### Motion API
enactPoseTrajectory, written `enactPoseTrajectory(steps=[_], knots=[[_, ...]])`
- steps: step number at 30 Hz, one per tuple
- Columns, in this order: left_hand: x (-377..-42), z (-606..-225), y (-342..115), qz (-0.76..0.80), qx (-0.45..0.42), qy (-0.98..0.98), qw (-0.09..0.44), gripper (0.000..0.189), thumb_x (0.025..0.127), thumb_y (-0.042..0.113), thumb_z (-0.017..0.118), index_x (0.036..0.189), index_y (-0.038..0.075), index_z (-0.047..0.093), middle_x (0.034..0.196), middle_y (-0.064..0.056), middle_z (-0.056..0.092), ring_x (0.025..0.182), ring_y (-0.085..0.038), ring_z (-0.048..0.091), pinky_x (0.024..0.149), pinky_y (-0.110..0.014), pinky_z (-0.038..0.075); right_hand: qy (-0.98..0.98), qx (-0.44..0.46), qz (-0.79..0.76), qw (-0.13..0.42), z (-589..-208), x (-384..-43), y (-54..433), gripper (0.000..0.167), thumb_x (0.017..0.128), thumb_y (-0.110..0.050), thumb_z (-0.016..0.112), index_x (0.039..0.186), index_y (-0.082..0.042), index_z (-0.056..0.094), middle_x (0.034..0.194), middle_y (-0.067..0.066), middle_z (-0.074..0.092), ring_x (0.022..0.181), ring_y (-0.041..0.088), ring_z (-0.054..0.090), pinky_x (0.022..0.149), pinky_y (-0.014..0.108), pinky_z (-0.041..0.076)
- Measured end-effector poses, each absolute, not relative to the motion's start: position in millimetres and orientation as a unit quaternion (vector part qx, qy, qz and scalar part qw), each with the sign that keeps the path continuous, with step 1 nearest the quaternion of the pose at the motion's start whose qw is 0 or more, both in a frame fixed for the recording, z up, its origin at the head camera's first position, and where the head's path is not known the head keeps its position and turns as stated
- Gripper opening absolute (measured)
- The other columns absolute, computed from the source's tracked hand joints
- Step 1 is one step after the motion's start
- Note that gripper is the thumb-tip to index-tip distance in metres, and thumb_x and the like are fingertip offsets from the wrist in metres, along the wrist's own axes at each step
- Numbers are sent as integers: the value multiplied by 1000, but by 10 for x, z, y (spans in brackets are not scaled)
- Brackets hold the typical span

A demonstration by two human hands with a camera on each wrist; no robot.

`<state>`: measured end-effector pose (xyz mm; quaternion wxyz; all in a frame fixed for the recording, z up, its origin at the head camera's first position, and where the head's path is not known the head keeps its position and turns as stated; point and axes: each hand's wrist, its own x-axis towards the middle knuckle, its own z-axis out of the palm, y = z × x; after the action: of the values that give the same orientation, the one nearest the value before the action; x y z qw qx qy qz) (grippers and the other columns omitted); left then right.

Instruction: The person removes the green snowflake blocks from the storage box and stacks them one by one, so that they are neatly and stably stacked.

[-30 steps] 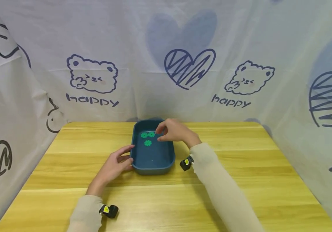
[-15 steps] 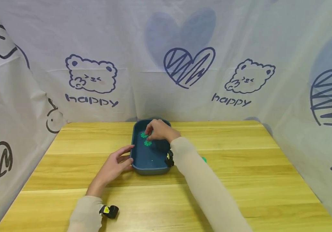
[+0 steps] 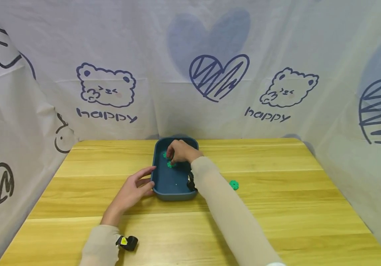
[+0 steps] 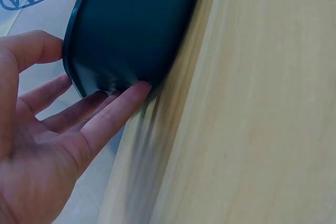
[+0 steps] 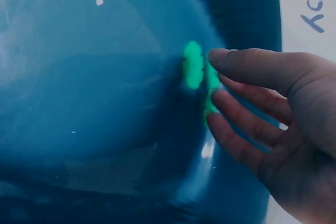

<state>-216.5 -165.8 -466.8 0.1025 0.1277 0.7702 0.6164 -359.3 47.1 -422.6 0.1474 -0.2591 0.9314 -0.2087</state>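
A dark blue rectangular tray [image 3: 174, 194] stands on the wooden table. My left hand [image 3: 131, 193] touches its left wall from outside; in the left wrist view fairly straight fingers [image 4: 113, 114] meet the wall and rim. Reaching into the tray, my right hand [image 3: 182, 150] pinches a green flower-shaped notched disc [image 5: 211, 77] between thumb and fingertips, which partly hide it. Close beside it, another green disc [image 5: 193, 65] lies on the tray floor. Part of a further green disc [image 3: 165, 155] shows left of the fingers in the head view.
One green disc [image 3: 234, 185] lies on the table [image 3: 277, 207] to the right of the tray, beside the right sleeve. A white printed cloth [image 3: 164, 92] hangs behind the table and along both sides.
My right hand has moved left and down into the tray, onto the green discs. As the right forearm shifted left, the disc on the table came into view. The left hand stays put.
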Motion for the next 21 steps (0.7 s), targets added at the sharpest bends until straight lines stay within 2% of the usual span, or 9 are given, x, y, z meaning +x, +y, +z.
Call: enactPoseTrajectory(steps=[4,8,15,21], knots=[[-2157,-4671,-1658,613,127,773,102,56,104,9,58,158,7,40,162,-26,36,139,-48,52,92,-37,64,929,-256,-215,157,-4301,-3617,496,28,85,-10,85,111,-10,78,113,3,77,108,19,69,99,35,60],[-2151,-4670,-1655,615,123,772,103,57,104,9,58,158,8,40,163,-26,36,139,-47,52,92,-37,64,928,-255,-224,155,-4362,-3636,526,29,84,-8,85,112,-11,78,115,3,77,107,19,69,100,35,59],[-2148,-4673,-1647,617,122,770,105,57,104,10,57,158,8,40,163,-26,35,139,-47,52,92,-37,64,925,-260,-232,151,-4413,-3647,534,28,83,-6,85,110,-10,79,109,4,77,101,18,69,94,33,60],[-2150,-4681,-1652,616,124,771,102,56,104,9,57,158,8,40,163,-26,35,139,-48,51,92,-38,64,924,-265,-226,157,-4420,-3644,517,28,84,-8,85,111,-12,80,109,4,78,103,17,69,94,31,60]])
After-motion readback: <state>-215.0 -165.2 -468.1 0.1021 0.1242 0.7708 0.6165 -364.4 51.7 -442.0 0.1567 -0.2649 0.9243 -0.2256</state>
